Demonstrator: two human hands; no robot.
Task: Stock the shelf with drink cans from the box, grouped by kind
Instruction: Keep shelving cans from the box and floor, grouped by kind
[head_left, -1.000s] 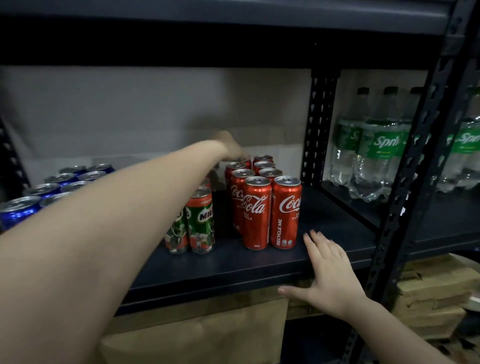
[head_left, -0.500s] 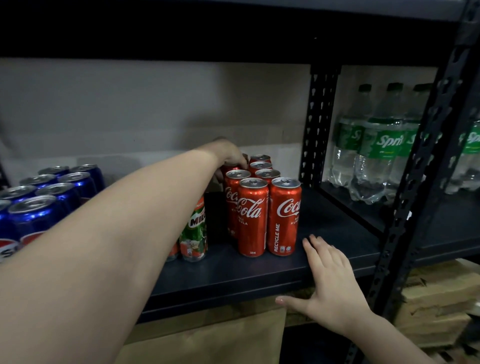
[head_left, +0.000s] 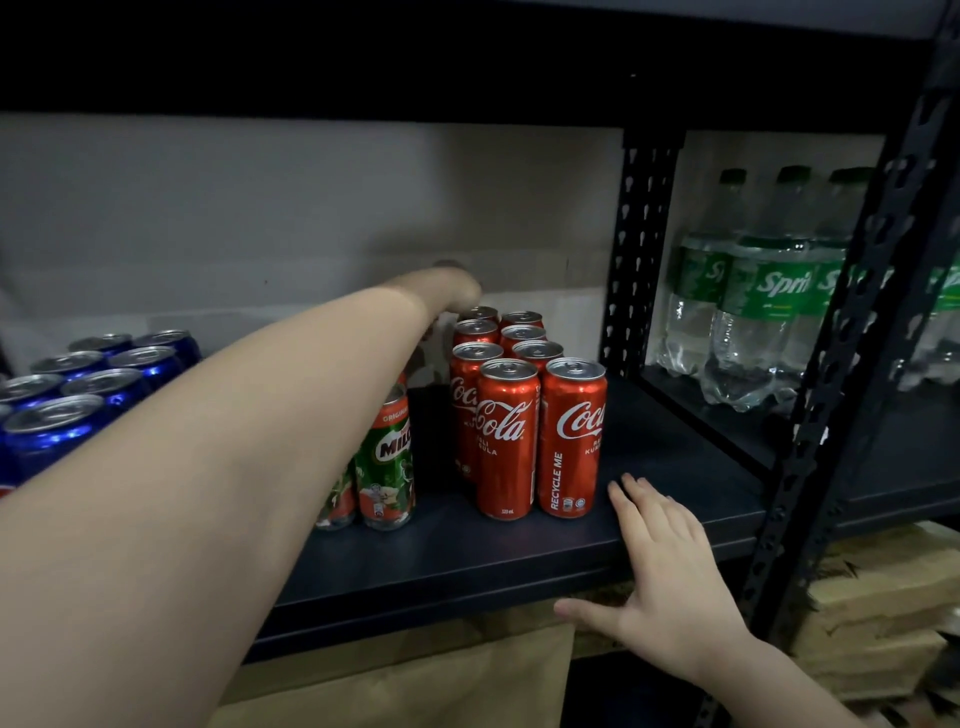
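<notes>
Standing upright: red Coca-Cola cans (head_left: 524, 415) | left hand (head_left: 452, 288) grip unclear | right hand (head_left: 670, 587) flat, released

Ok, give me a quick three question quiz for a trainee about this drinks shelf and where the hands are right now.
1. True or false: the right hand rests flat on the shelf edge, holding nothing.
2. Which cans stand between the blue cans and the Coca-Cola cans? A) Sprite B) Milo C) Fanta
3. Fill in: the left hand reaches toward the ____ of the shelf, beside the Coca-Cola group.

Key: 1 true. 2 B, the Milo cans. 3 back; its fingers are hidden, so a grip cannot be judged.
</notes>
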